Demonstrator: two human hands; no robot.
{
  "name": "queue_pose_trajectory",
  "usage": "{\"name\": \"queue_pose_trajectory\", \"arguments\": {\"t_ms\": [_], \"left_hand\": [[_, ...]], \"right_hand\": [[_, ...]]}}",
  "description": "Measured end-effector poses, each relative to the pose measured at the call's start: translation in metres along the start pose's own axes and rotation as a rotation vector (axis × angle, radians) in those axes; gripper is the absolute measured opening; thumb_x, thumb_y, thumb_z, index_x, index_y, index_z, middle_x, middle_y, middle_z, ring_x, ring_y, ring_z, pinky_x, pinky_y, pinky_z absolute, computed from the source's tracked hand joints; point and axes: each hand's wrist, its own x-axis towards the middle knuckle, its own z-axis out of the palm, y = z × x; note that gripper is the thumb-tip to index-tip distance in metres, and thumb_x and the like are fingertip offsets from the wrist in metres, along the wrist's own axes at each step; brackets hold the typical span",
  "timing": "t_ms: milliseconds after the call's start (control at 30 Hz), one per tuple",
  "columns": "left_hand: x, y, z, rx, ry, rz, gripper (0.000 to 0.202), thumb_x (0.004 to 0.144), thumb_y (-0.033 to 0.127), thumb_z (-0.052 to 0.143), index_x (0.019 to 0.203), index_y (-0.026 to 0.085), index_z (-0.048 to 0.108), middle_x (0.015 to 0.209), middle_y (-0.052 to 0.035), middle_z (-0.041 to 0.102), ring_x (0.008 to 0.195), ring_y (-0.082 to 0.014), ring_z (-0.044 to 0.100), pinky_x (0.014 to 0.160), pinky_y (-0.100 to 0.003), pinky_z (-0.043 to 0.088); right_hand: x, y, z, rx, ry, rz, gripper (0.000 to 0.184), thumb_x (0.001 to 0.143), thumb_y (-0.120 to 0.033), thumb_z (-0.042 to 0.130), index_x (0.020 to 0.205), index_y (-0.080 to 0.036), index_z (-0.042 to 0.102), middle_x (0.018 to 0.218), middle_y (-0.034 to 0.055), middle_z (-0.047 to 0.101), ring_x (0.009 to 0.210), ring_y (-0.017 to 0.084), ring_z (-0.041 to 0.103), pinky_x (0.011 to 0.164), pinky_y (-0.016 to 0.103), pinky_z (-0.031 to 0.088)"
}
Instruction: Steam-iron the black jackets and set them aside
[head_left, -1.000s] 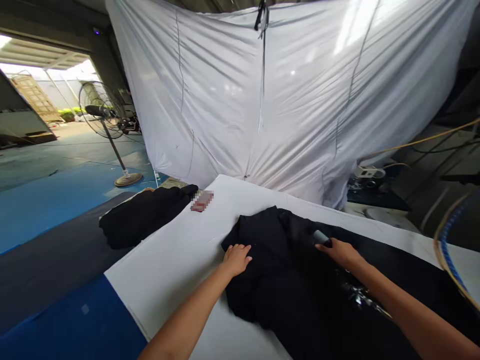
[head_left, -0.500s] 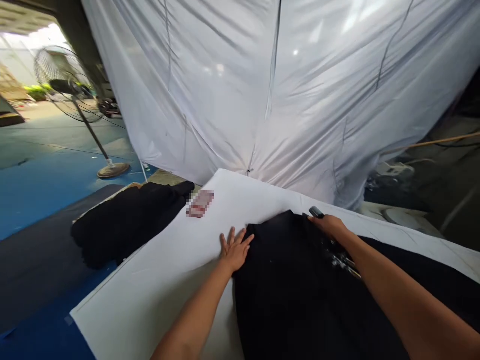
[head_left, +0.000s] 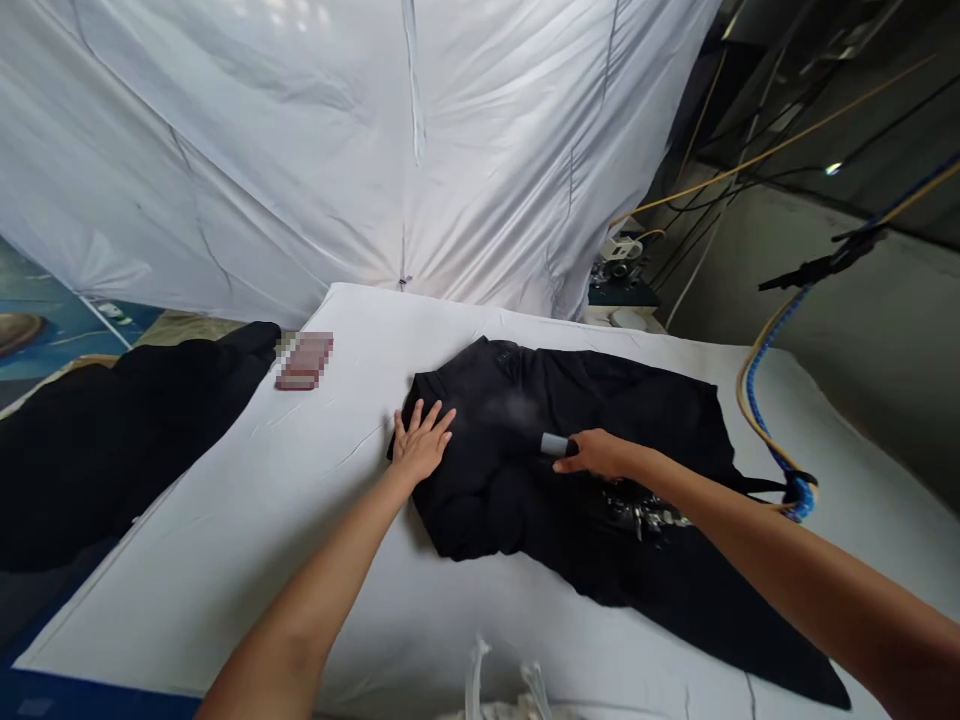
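Black trousers (head_left: 465,500) lie on the white padded table (head_left: 300,560), waist end to the left and the two legs spreading right. My left hand (head_left: 421,440) rests flat on the waist end, fingers spread. In my right hand (head_left: 600,455) is the grey-and-black handle of a steam iron (head_left: 555,445), over the middle of the trousers. Shiny metal parts of it show below my wrist; its sole is hidden against the black cloth. A faint puff of steam hangs over the fabric left of the handle.
A pile of black cloth (head_left: 135,430) lies beyond the table's left edge. A blurred-out reddish object (head_left: 306,362) sits near the back left corner. White sheeting (head_left: 300,180) hangs behind. A blue-and-yellow hose and cord (head_left: 765,360) hang at right.
The view has swung right and the fan has left it. The trousers now show almost whole. My right hand has brought the iron nearer across the cloth; my left hand stays at the waist end.
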Motion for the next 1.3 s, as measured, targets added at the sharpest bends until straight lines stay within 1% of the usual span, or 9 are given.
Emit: {"name": "queue_pose_trajectory", "arguments": {"t_ms": [133,300,400,500,700,933,1067,1200,1300], "left_hand": [[0.003,-0.011,0.012,-0.027,-0.015,-0.062,0.045,0.089,0.039,0.021,0.133,0.047,0.02,0.147,0.0108,0.013,0.134,-0.0304,-0.001,0.097,-0.068,0.002],[0.011,-0.019,0.01,-0.068,-0.04,-0.051,0.046,0.089,0.036,0.023,0.134,0.043,0.022,0.146,0.0068,0.02,0.135,-0.0272,0.004,0.099,-0.065,0.008],[0.011,-0.021,0.003,-0.151,-0.014,-0.101,0.049,0.09,0.031,0.022,0.138,0.036,0.016,0.142,0.0013,0.03,0.133,-0.0224,0.016,0.101,-0.058,0.016],[0.009,-0.022,-0.004,-0.224,-0.004,-0.159,0.05,0.09,0.029,0.021,0.139,0.032,0.012,0.136,-0.0011,0.041,0.13,-0.021,0.026,0.101,-0.055,0.02],[0.007,-0.008,-0.012,-0.11,0.101,-0.193,0.049,0.087,0.027,0.029,0.136,0.026,0.028,0.13,-0.006,0.048,0.128,-0.0268,0.029,0.1,-0.057,0.019],[0.031,0.067,-0.025,-0.227,0.337,-0.038,0.041,0.083,0.02,0.037,0.123,0.022,0.045,0.118,-0.0027,0.057,0.119,-0.0204,0.039,0.105,-0.04,0.024],[0.033,0.131,-0.029,-0.384,0.319,0.136,0.035,0.081,0.018,0.038,0.112,0.024,0.054,0.11,-0.002,0.06,0.111,-0.0174,0.045,0.1,-0.034,0.031],[0.009,0.191,-0.019,-0.454,-0.084,0.399,0.023,0.078,0.029,0.049,0.097,0.026,0.062,0.093,-0.0002,0.063,0.094,-0.0151,0.053,0.089,-0.028,0.04],[-0.01,0.22,-0.003,-0.34,-0.404,0.588,0.051,0.061,0.046,0.066,0.11,0.033,0.057,0.107,-0.0003,0.057,0.106,-0.0211,0.047,0.1,-0.04,0.029]], "right_hand": [[-0.01,0.01,0.006,-0.014,0.312,0.109,0.056,0.064,-0.064,0.055,0.092,-0.016,0.061,0.086,0.0097,0.064,0.075,0.022,0.06,0.056,0.026,0.042],[-0.035,-0.029,0.046,0.081,0.111,-0.085,0.046,0.059,-0.063,0.061,0.081,-0.022,0.061,0.071,0.0,0.064,0.066,0.016,0.059,0.052,0.021,0.039],[-0.043,-0.042,0.063,0.028,0.121,-0.154,0.044,0.055,-0.065,0.062,0.073,-0.025,0.061,0.074,-0.0022,0.065,0.07,0.016,0.058,0.055,0.021,0.039],[-0.038,-0.021,0.044,0.017,0.229,-0.055,0.05,0.06,-0.068,0.057,0.08,-0.022,0.062,0.084,0.0043,0.065,0.075,0.02,0.059,0.057,0.025,0.04],[-0.014,0.066,-0.018,0.05,0.437,0.321,0.056,0.067,-0.063,0.051,0.096,-0.017,0.061,0.098,0.0118,0.062,0.087,0.028,0.059,0.063,0.031,0.044],[-0.001,0.112,-0.012,0.189,0.344,0.081,0.058,0.065,-0.064,0.055,0.093,-0.013,0.06,0.081,0.0102,0.063,0.069,0.021,0.06,0.057,0.027,0.045],[0.019,0.141,-0.05,0.183,0.433,0.173,0.06,0.067,-0.064,0.051,0.096,-0.012,0.06,0.089,0.0137,0.063,0.078,0.026,0.061,0.063,0.032,0.046],[0.048,0.177,-0.09,0.174,0.55,0.385,0.061,0.069,-0.064,0.048,0.101,-0.013,0.06,0.099,0.0158,0.061,0.09,0.029,0.059,0.069,0.034,0.046],[0.066,0.19,-0.099,0.158,0.471,0.298,0.062,0.067,-0.066,0.049,0.096,-0.012,0.062,0.087,0.0141,0.064,0.082,0.026,0.061,0.065,0.031,0.046]]}}
